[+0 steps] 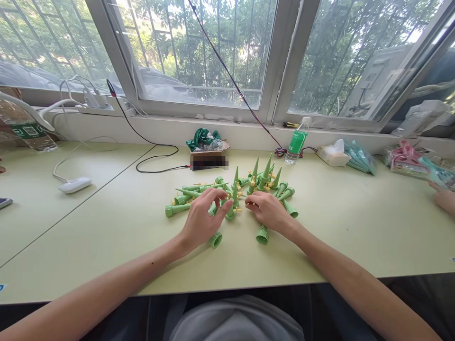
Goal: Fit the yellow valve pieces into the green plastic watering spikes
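Green plastic watering spikes (pixel 265 177) with small yellow valves (pixel 253 181) make a loose pile in the middle of the table. Several stand upright on their wide ends, and others lie on their sides. My left hand (pixel 202 215) is at the near left of the pile, thumb and fingers apart, beside an upright spike (pixel 230 211). Across from it, my right hand (pixel 268 208) has its fingers curled together near the yellow valve of that spike; anything in its fingertips is hidden. A lying spike (pixel 262 236) pokes out under my right hand, another (pixel 215 239) below my left.
Behind the pile sits a small cardboard box (pixel 209 150) with green plastic wrapping. A water bottle (pixel 297 142) and a tissue box (pixel 333 155) stand along the window. To the left are a white mouse (pixel 75 185) and a black cable (pixel 156 144). Another person's hand (pixel 442 199) shows at far right.
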Motion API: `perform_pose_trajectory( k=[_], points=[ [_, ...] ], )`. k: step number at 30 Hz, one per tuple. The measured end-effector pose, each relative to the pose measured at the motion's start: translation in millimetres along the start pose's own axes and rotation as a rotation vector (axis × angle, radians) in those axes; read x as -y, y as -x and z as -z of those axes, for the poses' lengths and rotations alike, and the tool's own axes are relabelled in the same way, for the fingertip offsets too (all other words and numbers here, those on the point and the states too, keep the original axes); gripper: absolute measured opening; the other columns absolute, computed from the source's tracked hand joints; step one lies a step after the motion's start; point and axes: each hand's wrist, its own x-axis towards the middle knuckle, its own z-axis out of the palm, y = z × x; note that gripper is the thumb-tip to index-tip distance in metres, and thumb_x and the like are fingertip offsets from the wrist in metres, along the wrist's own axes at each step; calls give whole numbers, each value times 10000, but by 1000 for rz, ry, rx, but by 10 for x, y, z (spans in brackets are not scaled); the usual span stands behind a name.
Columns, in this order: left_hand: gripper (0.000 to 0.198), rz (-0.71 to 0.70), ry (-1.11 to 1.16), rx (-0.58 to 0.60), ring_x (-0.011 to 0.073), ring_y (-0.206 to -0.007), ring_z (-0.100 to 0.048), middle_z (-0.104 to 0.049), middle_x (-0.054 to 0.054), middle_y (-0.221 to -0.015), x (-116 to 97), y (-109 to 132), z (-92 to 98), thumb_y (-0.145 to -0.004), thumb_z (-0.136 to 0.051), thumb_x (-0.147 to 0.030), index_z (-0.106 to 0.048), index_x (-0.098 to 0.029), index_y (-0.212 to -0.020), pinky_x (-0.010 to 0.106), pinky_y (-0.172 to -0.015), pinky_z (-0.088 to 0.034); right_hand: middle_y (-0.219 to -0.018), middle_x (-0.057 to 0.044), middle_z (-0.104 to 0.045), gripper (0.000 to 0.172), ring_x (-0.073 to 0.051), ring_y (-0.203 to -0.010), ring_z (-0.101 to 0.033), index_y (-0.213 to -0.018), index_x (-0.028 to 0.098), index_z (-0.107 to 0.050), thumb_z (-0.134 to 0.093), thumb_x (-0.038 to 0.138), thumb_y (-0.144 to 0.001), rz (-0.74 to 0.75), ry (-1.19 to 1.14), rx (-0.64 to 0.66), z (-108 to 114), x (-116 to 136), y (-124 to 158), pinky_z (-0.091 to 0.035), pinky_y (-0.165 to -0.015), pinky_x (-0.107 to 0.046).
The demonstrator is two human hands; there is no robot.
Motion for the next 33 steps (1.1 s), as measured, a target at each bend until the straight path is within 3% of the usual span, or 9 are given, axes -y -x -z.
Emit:
perform_pose_trajectory(
  k=[7, 15, 27, 33],
  points=[
    [91, -53, 27, -103, 116, -668, -526, -573, -15, -766, -1, -2, 16, -922, -616, -234, -573, -192, -854, 267, -665, -453, -886, -46, -631, 157, -137, -730, -585, -939, 180, -685, -537, 175, -990, 173, -254, -183, 20, 79, 19, -471, -680, -257],
    [41, -162, 47, -5, 110, -620, -527, -587, -6, -739, -2, 48, 4, -910, -638, -207, -673, -204, -888, 246, -593, -446, -957, -71, -646, 138, -161, -825, -617, -1046, 201, -651, -521, 229, -1012, 352, -363, -232, 68, 187, 43, -530, -739, -292],
    [128, -169, 40, 82, 110, -608, -503, -588, -5, -713, 13, 62, -25, -939, -583, -198, -662, -197, -838, 242, -561, -408, -960, -63, -648, 118, -159, -818, -612, -1083, 212, -635, -559, 255, -1003, 387, -388, -224, 27, 201, 70, -537, -741, -296],
    [154, -154, 43, 59, 117, -613, -521, -601, -2, -717, -10, 52, -16, -954, -554, -213, -650, -199, -835, 247, -578, -430, -1006, -71, -656, 134, -176, -874, -640, -1102, 223, -639, -576, 262, -990, 387, -391, -243, 30, 190, 68, -560, -776, -320]
  ],
)
